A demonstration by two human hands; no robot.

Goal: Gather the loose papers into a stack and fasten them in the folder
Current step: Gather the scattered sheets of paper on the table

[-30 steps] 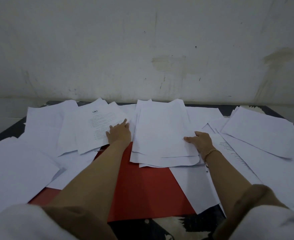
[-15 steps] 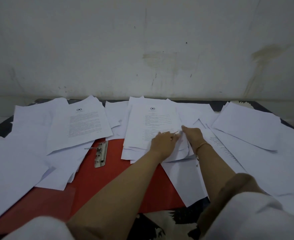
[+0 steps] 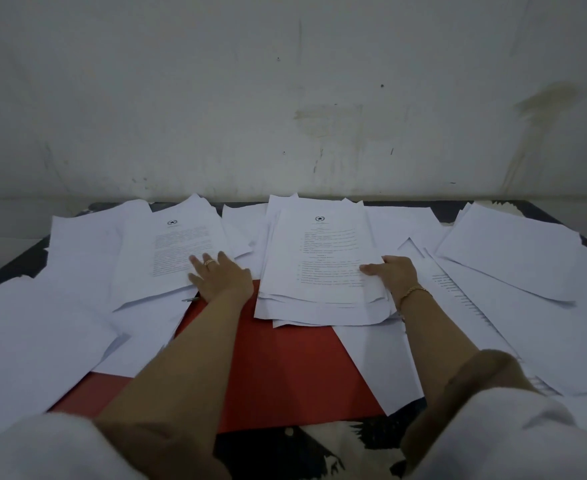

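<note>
1. Paper stack: uneven pile, printed pg w/ round emblem on top. Lies mid-table, near edge overlapping far part of red folder.
2. Red folder: flat, open side up, partly buried under sheets L & R.
3. R hand: clamped on stack's near-R corner, thumb on top, fingers hidden under the edge. Bracelet at wrist.
4. L hand: fingers straight & spread, pressing flat on near-R corner of printed sheet, just L of stack. Ring on one finger.
5. Loose sheets: mostly blank, overlapping, scattered both sides of the folder.
6. Table: dark top, mostly covered.
7. Wall: pale, stained, directly behind table.
</note>
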